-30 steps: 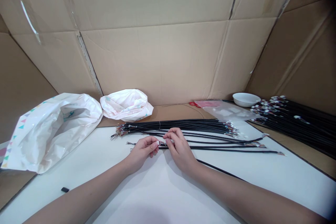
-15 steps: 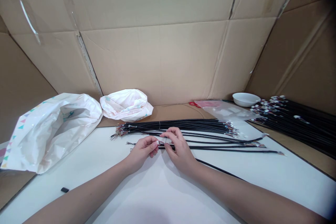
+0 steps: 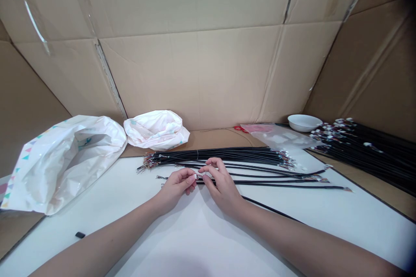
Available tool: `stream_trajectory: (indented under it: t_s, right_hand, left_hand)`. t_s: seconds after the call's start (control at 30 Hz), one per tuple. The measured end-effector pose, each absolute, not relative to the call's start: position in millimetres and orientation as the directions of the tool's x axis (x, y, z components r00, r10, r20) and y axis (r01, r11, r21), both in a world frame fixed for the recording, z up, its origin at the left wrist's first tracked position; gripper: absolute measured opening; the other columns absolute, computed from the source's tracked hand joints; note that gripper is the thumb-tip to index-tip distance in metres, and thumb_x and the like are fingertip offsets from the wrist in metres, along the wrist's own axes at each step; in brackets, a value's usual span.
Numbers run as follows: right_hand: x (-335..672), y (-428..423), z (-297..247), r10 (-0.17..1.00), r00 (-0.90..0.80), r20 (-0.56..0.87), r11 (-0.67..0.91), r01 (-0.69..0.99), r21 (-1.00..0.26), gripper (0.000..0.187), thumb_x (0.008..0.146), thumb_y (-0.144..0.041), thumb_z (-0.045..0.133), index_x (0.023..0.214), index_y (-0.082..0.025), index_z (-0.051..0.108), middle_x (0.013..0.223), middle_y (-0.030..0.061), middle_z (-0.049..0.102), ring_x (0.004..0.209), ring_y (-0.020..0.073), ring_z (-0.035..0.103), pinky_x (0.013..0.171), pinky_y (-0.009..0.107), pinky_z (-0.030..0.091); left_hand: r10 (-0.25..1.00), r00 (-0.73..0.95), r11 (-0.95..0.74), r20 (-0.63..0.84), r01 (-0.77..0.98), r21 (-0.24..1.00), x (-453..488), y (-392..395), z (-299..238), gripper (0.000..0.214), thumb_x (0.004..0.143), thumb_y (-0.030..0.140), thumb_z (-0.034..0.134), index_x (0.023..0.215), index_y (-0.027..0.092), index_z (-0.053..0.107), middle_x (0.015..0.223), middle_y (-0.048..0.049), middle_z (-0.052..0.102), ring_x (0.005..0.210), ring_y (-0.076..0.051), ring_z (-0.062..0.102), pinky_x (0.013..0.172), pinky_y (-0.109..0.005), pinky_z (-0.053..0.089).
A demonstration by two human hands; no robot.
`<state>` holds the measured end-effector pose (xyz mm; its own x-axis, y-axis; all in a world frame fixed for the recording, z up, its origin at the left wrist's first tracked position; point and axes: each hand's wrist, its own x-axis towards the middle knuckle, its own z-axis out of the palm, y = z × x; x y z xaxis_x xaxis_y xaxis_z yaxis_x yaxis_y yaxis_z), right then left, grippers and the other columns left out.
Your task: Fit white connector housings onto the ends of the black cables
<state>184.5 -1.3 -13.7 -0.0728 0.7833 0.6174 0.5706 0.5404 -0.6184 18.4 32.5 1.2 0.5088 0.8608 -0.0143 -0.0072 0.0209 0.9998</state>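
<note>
My left hand point(image 3: 177, 185) is closed in a pinch on a small white connector point(image 3: 196, 176). Thin coloured wires point(image 3: 200, 177) come out of it toward the right. My right hand point(image 3: 222, 187) has its thumb and index finger brought together on one of these fine wires, with the other fingers curved above. From under my right wrist a black cable point(image 3: 269, 209) runs off to the lower right; its link to the connector is hidden. Several loose black cables point(image 3: 289, 185) lie just behind my hands, and beyond them a tied bundle of black cables point(image 3: 234, 154).
Two white plastic bags point(image 3: 71, 160) stand on the left. At the back right are a clear bag point(image 3: 279, 136), red handles point(image 3: 240, 129), a white bowl point(image 3: 303, 124) and a pile of cables point(image 3: 383, 151). A small black piece point(image 3: 79, 234) lies front left.
My right fingertips have shifted slightly at the thin wire, closer to the connector. My left hand keeps its pinch in the same place.
</note>
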Motion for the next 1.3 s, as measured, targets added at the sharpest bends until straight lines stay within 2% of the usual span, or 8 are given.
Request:
stream_trajectory:
  t_s: [0.43, 0.63, 0.83, 1.0, 1.13, 1.3]
  right_hand:
    - [184.4, -1.7, -11.7, 0.782, -0.065, 0.620, 0.543, 0.559, -0.627, 0.026, 0.084, -0.011, 0.040, 0.105, -0.016, 0.054, 0.109, 0.0119, 0.047, 0.101, 0.0214, 0.051, 0.086, 0.038, 0.046]
    - [184.1, -0.9, -12.1, 0.781, -0.021, 0.624, 0.536, 0.534, -0.653, 0.029, 0.083, -0.014, 0.042, 0.111, -0.018, 0.049, 0.109, 0.0110, 0.050, 0.095, 0.0202, 0.053, 0.082, 0.037, 0.048]
    - [185.4, 2.5, -14.2, 0.809, 0.070, 0.584, 0.476, 0.505, -0.720, 0.008, 0.086, -0.020, 0.044, 0.090, -0.019, 0.050, 0.101, 0.0090, 0.051, 0.095, 0.0197, 0.052, 0.081, 0.036, 0.047]
    - [187.0, 5.8, -16.6, 0.837, 0.109, 0.537, 0.429, 0.478, -0.766, 0.012, 0.087, -0.024, 0.045, 0.090, -0.018, 0.054, 0.101, 0.0091, 0.050, 0.092, 0.0195, 0.053, 0.076, 0.034, 0.048]
    - [186.8, 4.6, -14.5, 0.851, 0.074, 0.520, 0.434, 0.459, -0.775, 0.019, 0.089, -0.028, 0.044, 0.083, -0.018, 0.059, 0.100, 0.0091, 0.049, 0.093, 0.0196, 0.053, 0.073, 0.032, 0.049]
    - [187.2, 1.9, -9.6, 0.845, 0.020, 0.535, 0.473, 0.439, -0.764, 0.019, 0.090, -0.030, 0.045, 0.085, -0.018, 0.060, 0.099, 0.0083, 0.051, 0.093, 0.0186, 0.054, 0.070, 0.029, 0.048]
  left_hand:
    - [0.865, 0.502, 0.030, -0.025, -0.001, 1.000, 18.7, 31.9, 1.8, 0.042, 0.067, 0.052, 0.071, 0.078, 0.014, 0.057, 0.065, -0.0003, 0.054, 0.061, -0.011, 0.047, 0.057, -0.024, 0.035]
    - [0.867, 0.498, 0.041, -0.031, -0.010, 0.999, 19.1, 31.4, 2.5, 0.042, 0.067, 0.052, 0.072, 0.077, 0.014, 0.056, 0.065, -0.0002, 0.054, 0.062, -0.011, 0.047, 0.057, -0.024, 0.035]
    - [0.868, 0.496, 0.048, -0.032, -0.019, 0.999, 19.2, 31.7, 1.5, 0.042, 0.066, 0.050, 0.073, 0.077, 0.014, 0.056, 0.065, -0.0001, 0.053, 0.061, -0.011, 0.047, 0.056, -0.024, 0.034]
    - [0.869, 0.494, 0.054, -0.037, -0.020, 0.998, 19.6, 31.9, 2.4, 0.042, 0.066, 0.051, 0.073, 0.076, 0.014, 0.056, 0.064, -0.0004, 0.054, 0.060, -0.011, 0.047, 0.055, -0.024, 0.034]
    - [0.870, 0.492, 0.057, -0.038, -0.024, 0.998, 19.9, 31.9, 3.1, 0.041, 0.066, 0.050, 0.073, 0.077, 0.014, 0.056, 0.065, -0.0006, 0.054, 0.061, -0.011, 0.047, 0.056, -0.024, 0.035]
    - [0.874, 0.486, 0.058, -0.033, -0.037, 0.998, 19.3, 32.2, 3.5, 0.040, 0.067, 0.049, 0.073, 0.076, 0.014, 0.057, 0.065, -0.0004, 0.054, 0.061, -0.011, 0.047, 0.055, -0.024, 0.035]
